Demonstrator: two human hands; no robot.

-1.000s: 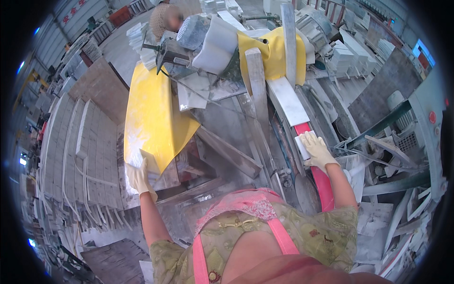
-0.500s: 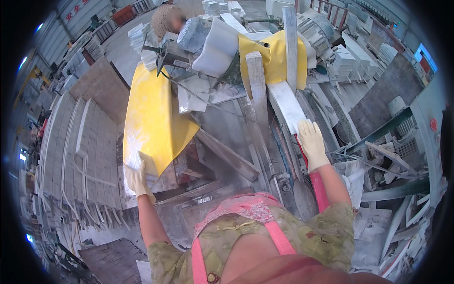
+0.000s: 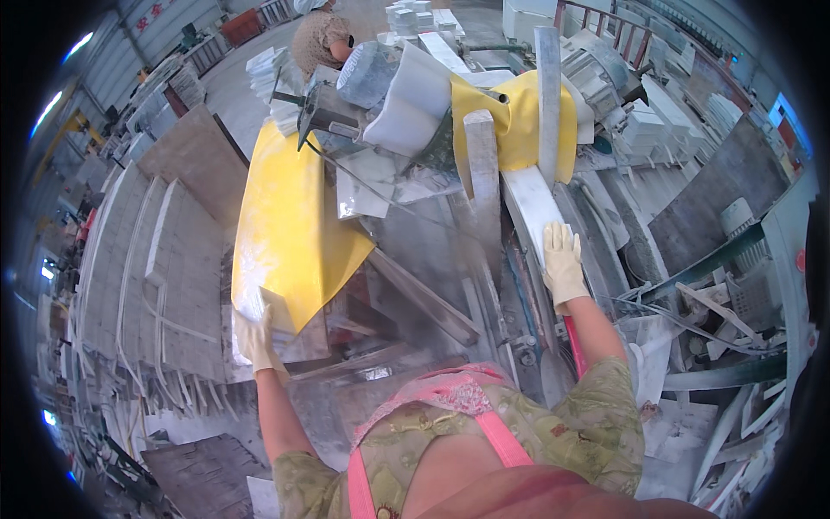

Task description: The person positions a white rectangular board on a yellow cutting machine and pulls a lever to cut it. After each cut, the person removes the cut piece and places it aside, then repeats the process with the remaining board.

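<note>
My left hand [image 3: 257, 342], in a pale rubber glove, is closed around the near end of a white stone block [image 3: 278, 310]. That block sits at the near edge of the long yellow sheet [image 3: 281, 225], whose surface looks wet and whitish. On the right, my right hand [image 3: 562, 266], gloved the same, lies with its fingers stretched forward on the near end of a long white stone strip [image 3: 529, 201]. The strip's far end disappears beneath a yellow flap [image 3: 517, 121] hanging between two upright grey bars. Its underside is hidden.
A motor-like grey cylinder [image 3: 367, 73] with a white curved guard [image 3: 406, 99] stands ahead between my hands. Stacked slabs [image 3: 130, 268] fill the left. Scrap strips and a green beam [image 3: 726, 372] lie right. Another person [image 3: 322, 39] is at the far side.
The view has shifted slightly, so the machine appears lower and farther right. My right hand sits a little farther left over the strip. The other person's posture has changed.
</note>
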